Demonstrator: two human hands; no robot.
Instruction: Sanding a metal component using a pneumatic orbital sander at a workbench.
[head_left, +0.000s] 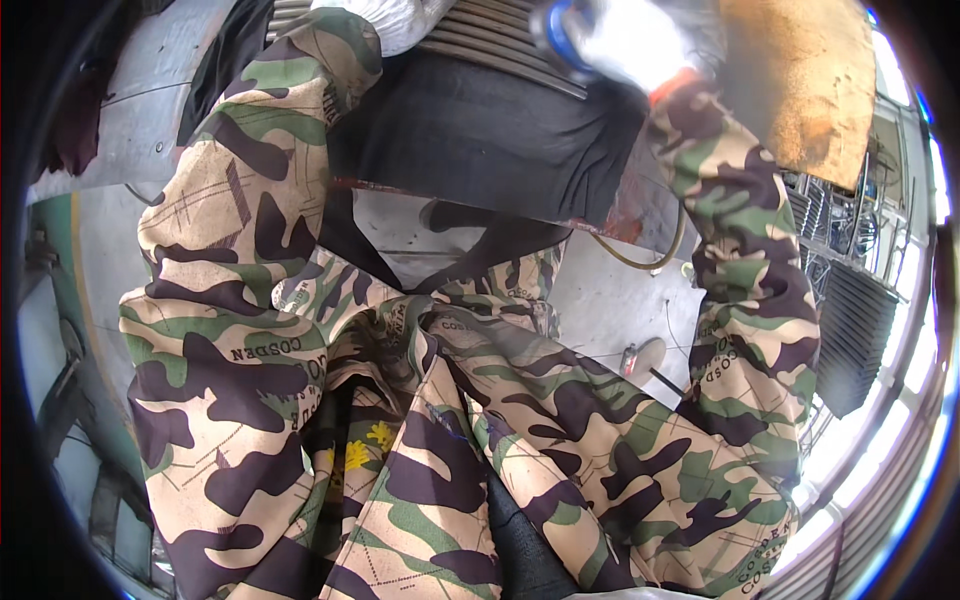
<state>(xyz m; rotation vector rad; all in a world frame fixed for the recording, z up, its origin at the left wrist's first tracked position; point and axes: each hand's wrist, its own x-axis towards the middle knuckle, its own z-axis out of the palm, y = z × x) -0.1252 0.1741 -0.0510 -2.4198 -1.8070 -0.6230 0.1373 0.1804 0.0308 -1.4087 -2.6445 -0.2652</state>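
My left hand (395,18), in a white glove, rests at the top edge over a row of grey metal rods (490,45). Its fingers are cut off by the frame. Farther right, my right hand (635,45) wears a white glove with a red-orange cuff and is smeared by motion. It grips a round blue-and-grey thing (563,40), whose kind is too blurred to make out, just above the right end of the rods. A black cloth (480,130) covers the near part of the work surface, in front of the rods.
A rusty brown panel (815,85) stands at the upper right, with dark metal racks (850,320) beyond it. A yellowish hose (640,262) loops below the table's right corner. To the left is a grey metal surface (140,110) with dark cloth on it.
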